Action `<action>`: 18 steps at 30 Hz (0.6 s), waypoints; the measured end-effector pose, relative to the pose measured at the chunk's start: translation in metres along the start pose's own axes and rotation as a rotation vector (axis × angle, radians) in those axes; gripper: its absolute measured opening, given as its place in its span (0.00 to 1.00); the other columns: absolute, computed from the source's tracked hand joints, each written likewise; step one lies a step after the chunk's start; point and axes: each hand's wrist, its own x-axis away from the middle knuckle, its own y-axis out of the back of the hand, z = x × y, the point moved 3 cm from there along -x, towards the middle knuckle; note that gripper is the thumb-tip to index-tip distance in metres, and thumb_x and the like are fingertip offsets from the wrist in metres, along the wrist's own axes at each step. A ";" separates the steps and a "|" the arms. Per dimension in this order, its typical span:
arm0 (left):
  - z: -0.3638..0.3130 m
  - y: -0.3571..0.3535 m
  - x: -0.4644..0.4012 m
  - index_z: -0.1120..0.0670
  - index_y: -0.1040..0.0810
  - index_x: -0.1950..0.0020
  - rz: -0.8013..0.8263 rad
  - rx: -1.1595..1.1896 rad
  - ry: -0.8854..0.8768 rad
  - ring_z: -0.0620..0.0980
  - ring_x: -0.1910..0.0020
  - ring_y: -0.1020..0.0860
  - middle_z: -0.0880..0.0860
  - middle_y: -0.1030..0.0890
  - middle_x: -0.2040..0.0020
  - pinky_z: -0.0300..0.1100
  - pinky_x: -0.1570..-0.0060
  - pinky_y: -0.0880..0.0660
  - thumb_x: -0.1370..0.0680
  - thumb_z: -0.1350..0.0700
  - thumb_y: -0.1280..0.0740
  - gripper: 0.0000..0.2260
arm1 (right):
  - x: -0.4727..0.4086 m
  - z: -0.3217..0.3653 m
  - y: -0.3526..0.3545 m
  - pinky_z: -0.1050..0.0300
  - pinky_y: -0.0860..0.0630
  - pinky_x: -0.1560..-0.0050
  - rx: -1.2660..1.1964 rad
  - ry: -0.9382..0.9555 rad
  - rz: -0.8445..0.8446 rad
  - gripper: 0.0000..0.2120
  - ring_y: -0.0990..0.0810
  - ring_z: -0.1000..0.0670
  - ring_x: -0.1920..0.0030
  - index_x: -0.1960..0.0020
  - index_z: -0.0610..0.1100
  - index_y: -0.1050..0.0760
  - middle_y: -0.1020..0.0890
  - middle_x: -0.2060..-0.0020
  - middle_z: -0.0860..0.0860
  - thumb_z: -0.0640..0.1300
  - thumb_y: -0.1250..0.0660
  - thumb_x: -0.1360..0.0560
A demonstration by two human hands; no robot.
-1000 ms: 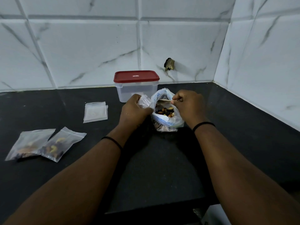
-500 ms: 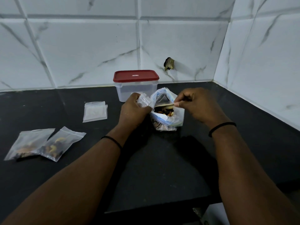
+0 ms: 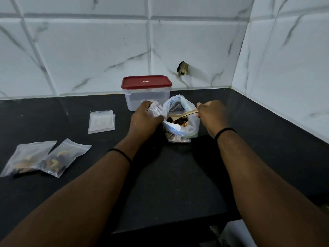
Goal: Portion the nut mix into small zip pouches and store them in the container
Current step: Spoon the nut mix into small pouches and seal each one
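A clear plastic bag of nut mix [image 3: 181,125] stands open on the black counter. My left hand [image 3: 145,120] grips a small empty zip pouch [image 3: 155,110] right beside the bag's left rim. My right hand [image 3: 211,114] holds a wooden spoon [image 3: 183,115] whose bowl reaches into the bag, over the nuts. Two filled pouches [image 3: 46,157] lie flat at the left. A stack of empty pouches [image 3: 101,121] rests further back. The clear container with a red lid [image 3: 146,91] stands shut behind the bag.
White marble-look tiled walls close the counter at the back and right, meeting in a corner. A dark stub [image 3: 183,68] sticks out of the back wall. The counter's front edge [image 3: 178,227] runs below my forearms.
My right hand has drawn back to the right from the bag's mouth, and the wooden spoon now shows, its bowl inside the bag. The left hand and pouch have stayed put.
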 end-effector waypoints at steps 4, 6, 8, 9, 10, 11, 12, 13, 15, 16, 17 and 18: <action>-0.001 0.000 -0.001 0.52 0.28 0.33 0.000 0.001 0.012 0.54 0.40 0.22 0.53 0.21 0.37 0.52 0.42 0.22 0.25 0.55 0.26 0.22 | -0.003 -0.005 -0.005 0.61 0.28 0.68 -0.249 -0.166 -0.034 0.10 0.26 0.59 0.80 0.58 0.35 0.20 0.22 0.75 0.49 0.41 0.32 0.23; -0.001 0.000 -0.001 0.52 0.28 0.32 -0.005 0.011 0.012 0.54 0.39 0.22 0.54 0.21 0.37 0.53 0.42 0.22 0.25 0.54 0.26 0.23 | -0.004 -0.006 -0.003 0.67 0.32 0.77 -0.358 -0.244 -0.030 0.07 0.30 0.60 0.84 0.56 0.34 0.20 0.23 0.73 0.47 0.38 0.32 0.23; 0.000 0.001 -0.001 0.52 0.28 0.32 -0.013 0.018 0.013 0.54 0.38 0.22 0.53 0.21 0.36 0.53 0.41 0.22 0.25 0.54 0.26 0.23 | -0.004 -0.007 -0.002 0.68 0.38 0.82 -0.395 -0.282 -0.015 0.08 0.33 0.60 0.86 0.60 0.35 0.22 0.24 0.73 0.46 0.36 0.33 0.23; 0.001 0.001 -0.001 0.51 0.28 0.32 -0.015 0.023 0.009 0.53 0.39 0.22 0.53 0.21 0.36 0.53 0.41 0.22 0.25 0.54 0.26 0.23 | -0.004 -0.008 -0.001 0.68 0.39 0.83 -0.396 -0.284 -0.013 0.10 0.33 0.59 0.86 0.63 0.36 0.23 0.24 0.74 0.46 0.35 0.33 0.23; 0.001 0.001 -0.001 0.51 0.28 0.33 -0.016 0.027 0.006 0.53 0.39 0.22 0.53 0.21 0.36 0.54 0.41 0.22 0.25 0.53 0.26 0.23 | -0.005 -0.009 0.000 0.67 0.38 0.82 -0.384 -0.280 -0.017 0.12 0.33 0.59 0.85 0.66 0.37 0.24 0.25 0.74 0.46 0.35 0.33 0.24; 0.001 0.000 -0.001 0.51 0.27 0.33 -0.015 0.030 0.002 0.53 0.40 0.21 0.53 0.21 0.37 0.54 0.42 0.22 0.25 0.53 0.26 0.22 | -0.006 -0.010 0.000 0.66 0.36 0.79 -0.366 -0.272 -0.026 0.14 0.32 0.58 0.83 0.69 0.39 0.25 0.25 0.75 0.47 0.36 0.33 0.24; 0.002 0.000 -0.001 0.51 0.27 0.34 -0.015 0.033 -0.003 0.52 0.41 0.21 0.52 0.20 0.38 0.53 0.42 0.22 0.25 0.53 0.26 0.22 | -0.007 -0.010 0.001 0.64 0.34 0.75 -0.349 -0.262 -0.039 0.15 0.30 0.56 0.80 0.70 0.40 0.26 0.24 0.75 0.47 0.36 0.33 0.25; 0.002 0.000 -0.001 0.51 0.27 0.34 -0.017 0.032 -0.010 0.52 0.43 0.21 0.52 0.20 0.39 0.51 0.44 0.21 0.25 0.52 0.26 0.21 | -0.008 -0.010 0.002 0.62 0.32 0.72 -0.342 -0.259 -0.056 0.15 0.29 0.54 0.77 0.71 0.41 0.26 0.25 0.75 0.48 0.37 0.33 0.25; 0.002 0.001 -0.002 0.50 0.27 0.35 -0.022 0.023 -0.024 0.50 0.47 0.21 0.51 0.20 0.42 0.46 0.49 0.22 0.25 0.52 0.26 0.20 | -0.009 -0.009 0.006 0.63 0.34 0.74 -0.345 -0.268 -0.086 0.15 0.30 0.53 0.76 0.70 0.42 0.27 0.25 0.75 0.48 0.38 0.34 0.24; 0.002 0.001 -0.003 0.50 0.27 0.36 -0.025 0.020 -0.033 0.48 0.49 0.21 0.51 0.20 0.43 0.43 0.53 0.24 0.25 0.52 0.27 0.20 | -0.009 -0.008 0.008 0.65 0.35 0.76 -0.348 -0.268 -0.098 0.15 0.31 0.54 0.76 0.69 0.42 0.27 0.25 0.75 0.49 0.39 0.34 0.23; 0.002 0.001 -0.003 0.50 0.27 0.36 -0.027 0.019 -0.039 0.45 0.51 0.22 0.50 0.20 0.44 0.40 0.56 0.26 0.25 0.52 0.27 0.20 | -0.009 -0.006 0.010 0.66 0.35 0.79 -0.353 -0.258 -0.109 0.15 0.32 0.55 0.77 0.68 0.42 0.27 0.25 0.75 0.49 0.40 0.34 0.23; 0.003 0.001 -0.004 0.50 0.27 0.36 -0.029 0.019 -0.042 0.42 0.53 0.23 0.49 0.21 0.45 0.38 0.58 0.27 0.25 0.51 0.26 0.20 | -0.008 -0.004 0.011 0.68 0.37 0.81 -0.357 -0.240 -0.120 0.16 0.33 0.55 0.78 0.68 0.43 0.27 0.26 0.75 0.50 0.41 0.35 0.22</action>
